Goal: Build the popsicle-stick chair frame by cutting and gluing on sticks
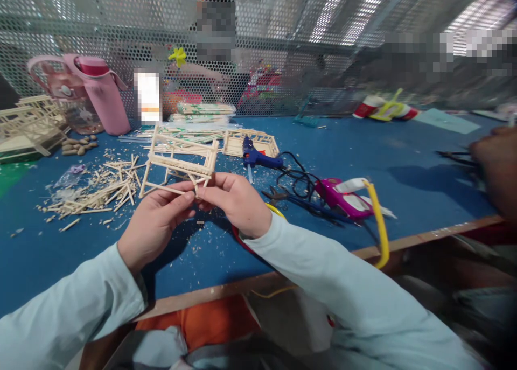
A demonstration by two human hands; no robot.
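A small frame of pale wooden sticks (181, 164), shaped like a miniature bench or chair, is held up over the table between my hands. My left hand (155, 219) pinches its lower edge near the middle. Fingers of my right hand (238, 200) close on the lower right corner, close to the left fingertips. Whether a separate small stick lies between the fingertips, I cannot tell. A pile of cut sticks (109, 189) is left of the frame. Behind its right side lie a blue glue gun (260, 157) and another stick-built piece (232, 144).
Pliers (278, 194), a black cable and a magenta-and-white tool (347, 197) with a yellow strap lie right. Bottles, including a pink one (107, 100), stand back left beside stick models (30, 125). Bagged sticks (202, 111) lie by the perforated metal screen. Another person's hand (496, 154) is far right.
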